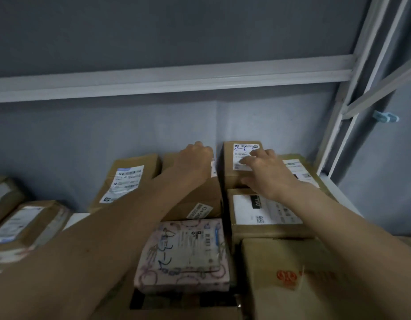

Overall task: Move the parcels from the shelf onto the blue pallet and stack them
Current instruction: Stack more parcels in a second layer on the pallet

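The shelf (pixel 172 75), a pale metal frame against a grey wall, carries a crowd of cardboard parcels, and the person reaches both bare arms deep into it. Largest of the near ones is the plain brown carton (pixel 292 278) at five o'clock, with a red mark on its top. At six o'clock lies the pink patterned parcel (pixel 183 252), flat, its label scrawled with pen. Toward twelve o'clock, at the back against the wall, stands the small labelled box (pixel 237 162). The right hand (pixel 267 169) rests on top of it, its grip wide, fingers spread over the white label. Just beside, at eleven o'clock, the left hand (pixel 195 160) curls over the far edge of the brown box (pixel 193 195), gripping it.
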Demonstrator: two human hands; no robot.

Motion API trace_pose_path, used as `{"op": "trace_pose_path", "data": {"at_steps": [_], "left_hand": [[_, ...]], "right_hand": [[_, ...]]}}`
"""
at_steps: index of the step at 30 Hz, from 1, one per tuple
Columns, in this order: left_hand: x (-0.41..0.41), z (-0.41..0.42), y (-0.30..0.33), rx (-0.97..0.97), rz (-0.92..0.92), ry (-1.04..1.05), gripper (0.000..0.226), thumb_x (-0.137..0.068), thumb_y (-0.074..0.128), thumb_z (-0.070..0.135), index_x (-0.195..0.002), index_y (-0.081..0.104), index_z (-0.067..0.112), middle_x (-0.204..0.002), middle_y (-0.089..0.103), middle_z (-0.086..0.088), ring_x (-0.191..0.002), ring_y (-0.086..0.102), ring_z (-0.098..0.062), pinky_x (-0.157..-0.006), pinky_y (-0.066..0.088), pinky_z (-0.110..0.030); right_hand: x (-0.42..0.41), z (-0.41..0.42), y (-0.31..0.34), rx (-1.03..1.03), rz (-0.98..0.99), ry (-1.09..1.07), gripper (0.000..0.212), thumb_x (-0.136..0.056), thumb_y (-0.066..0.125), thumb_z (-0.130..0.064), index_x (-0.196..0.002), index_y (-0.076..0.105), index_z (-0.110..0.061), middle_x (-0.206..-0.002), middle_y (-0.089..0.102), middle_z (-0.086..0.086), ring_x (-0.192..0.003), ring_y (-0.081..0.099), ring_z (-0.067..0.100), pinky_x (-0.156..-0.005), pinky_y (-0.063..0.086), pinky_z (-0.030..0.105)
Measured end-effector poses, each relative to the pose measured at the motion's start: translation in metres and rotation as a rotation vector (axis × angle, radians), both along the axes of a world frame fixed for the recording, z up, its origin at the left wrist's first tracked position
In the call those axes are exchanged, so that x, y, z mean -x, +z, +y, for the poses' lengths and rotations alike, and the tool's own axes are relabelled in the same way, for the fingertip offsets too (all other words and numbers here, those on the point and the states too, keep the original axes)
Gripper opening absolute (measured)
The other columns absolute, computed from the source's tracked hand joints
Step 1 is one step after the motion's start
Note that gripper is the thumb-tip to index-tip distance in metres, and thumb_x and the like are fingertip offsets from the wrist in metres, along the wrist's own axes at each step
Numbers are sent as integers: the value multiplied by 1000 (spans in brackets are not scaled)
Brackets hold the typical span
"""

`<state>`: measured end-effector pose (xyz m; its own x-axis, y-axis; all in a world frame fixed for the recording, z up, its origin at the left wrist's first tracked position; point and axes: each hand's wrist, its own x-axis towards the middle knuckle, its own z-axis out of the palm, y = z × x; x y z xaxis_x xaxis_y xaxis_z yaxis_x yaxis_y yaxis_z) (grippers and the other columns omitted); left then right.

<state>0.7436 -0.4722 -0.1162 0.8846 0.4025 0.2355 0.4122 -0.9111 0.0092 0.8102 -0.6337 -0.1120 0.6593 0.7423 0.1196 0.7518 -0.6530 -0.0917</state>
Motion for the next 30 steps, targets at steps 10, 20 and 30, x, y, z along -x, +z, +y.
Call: {"op": "trace_pose_path", "data": {"at_steps": [10, 20, 30], "left_hand": [[124, 20, -2, 59, 44, 79, 25, -94, 45, 16, -112, 60, 9, -121, 56, -11, -112, 55, -29, -87, 46, -39], [267, 83, -1, 167, 14, 261, 37, -96, 49, 23, -132, 51, 16, -137, 45, -6, -126, 46, -23, -103, 37, -32], [384, 166, -17, 225, 7, 423, 28, -92, 54, 28, -115, 61, 13, -115, 61, -8, -106, 58, -28, -82, 47, -31]], "right_hand": [[97, 53, 16, 11, 144, 192, 72, -90, 60, -35, -150, 21, -23, -151, 29, 9, -138, 23, 32, -108, 27, 40], [212, 148, 12, 25, 187, 462, 67, -90, 57, -39, -145, 26, -17, -147, 33, 12, -134, 31, 33, -108, 32, 45], [316, 237, -9, 101, 301, 566, 80, -91, 58, -40, -152, 9, -20, -154, 20, 8, -139, 19, 29, -110, 26, 37]]}}
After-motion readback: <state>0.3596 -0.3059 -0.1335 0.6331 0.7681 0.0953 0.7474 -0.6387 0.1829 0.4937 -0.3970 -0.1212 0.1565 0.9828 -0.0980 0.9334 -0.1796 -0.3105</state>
